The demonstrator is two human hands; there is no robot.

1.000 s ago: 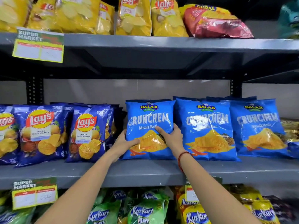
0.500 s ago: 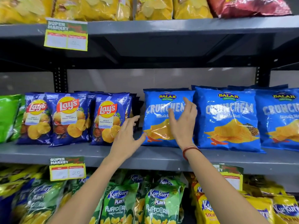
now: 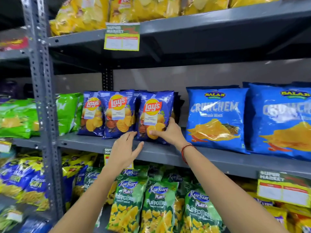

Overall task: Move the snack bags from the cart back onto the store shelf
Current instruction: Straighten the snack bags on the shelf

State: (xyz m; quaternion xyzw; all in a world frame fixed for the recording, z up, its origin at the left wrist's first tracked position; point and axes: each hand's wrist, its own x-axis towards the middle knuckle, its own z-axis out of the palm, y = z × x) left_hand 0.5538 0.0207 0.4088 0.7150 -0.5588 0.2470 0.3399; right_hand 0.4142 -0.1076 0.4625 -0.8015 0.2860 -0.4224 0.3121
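Observation:
A dark blue Lay's bag (image 3: pixel 155 113) stands upright on the middle grey shelf (image 3: pixel 168 153), rightmost of three Lay's bags. My right hand (image 3: pixel 168 132) grips its lower right corner, thumb on the front and fingers behind its right edge. My left hand (image 3: pixel 125 149) hovers open just below and left of that bag, fingers spread over the shelf's front edge, touching nothing. A light blue Crunchem bag (image 3: pixel 216 115) stands to the right with a gap between. No cart is in view.
Another Crunchem bag (image 3: pixel 282 120) stands at far right. Green bags (image 3: pixel 67 113) sit left of the Lay's bags (image 3: pixel 117 115). A perforated grey upright (image 3: pixel 40 91) divides the shelving. Yellow bags fill the top shelf; Kurkure bags (image 3: pixel 158 204) crowd the one below. Price tags (image 3: pixel 122 37) hang off shelf edges.
Both hands left the Crunchem bag and moved left to the Lay's bags. The right hand has taken hold of the rightmost Lay's bag. The view swung left and closer.

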